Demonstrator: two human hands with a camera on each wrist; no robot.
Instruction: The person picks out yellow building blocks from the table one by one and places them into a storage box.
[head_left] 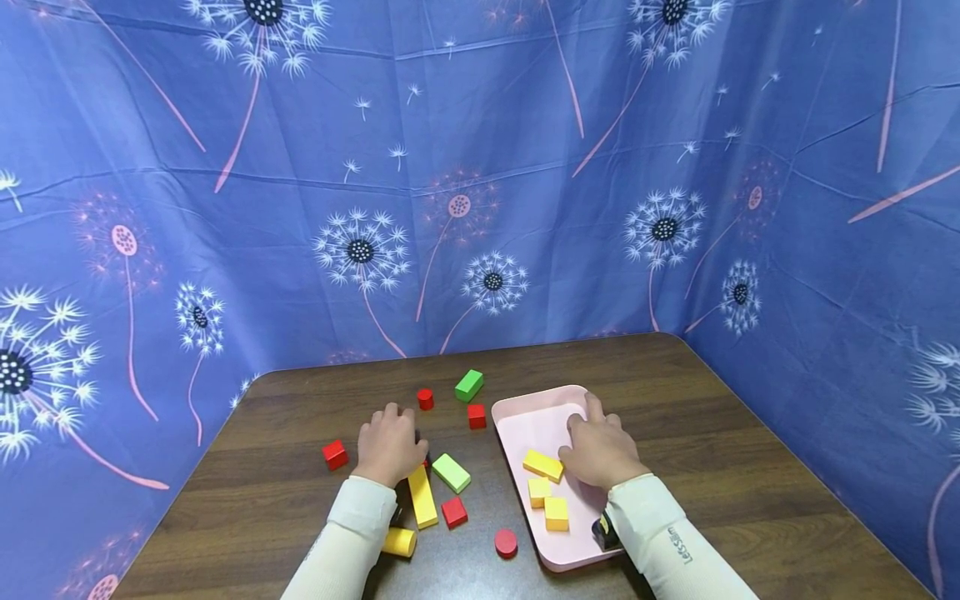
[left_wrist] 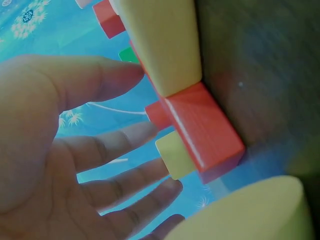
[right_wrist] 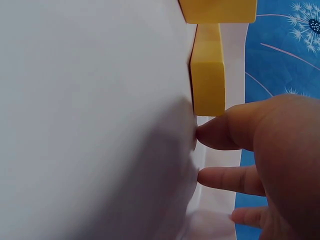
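Observation:
My left hand (head_left: 390, 446) is low over the table among loose blocks, nothing held. In the left wrist view its fingers are spread and nearly straight beside a red block (left_wrist: 207, 132) and a long yellow block (left_wrist: 165, 40); contact is unclear. That yellow block (head_left: 422, 497) lies just right of the hand, and the red one is mostly hidden in the head view. Inside a pink tray (head_left: 525, 407), my right hand (head_left: 600, 450) has fingertips down at the tray floor. Its thumb is close to a yellow block (right_wrist: 209, 75), not gripping it.
Two yellow cubes, one of them this cube (head_left: 556, 513), sit in the tray. Around the left hand are a yellow cylinder (head_left: 400, 542), a light green block (head_left: 452, 472) and red blocks (head_left: 454, 512). A red disc (head_left: 506, 543) lies left of the tray; a green block (head_left: 469, 385) stands farther back.

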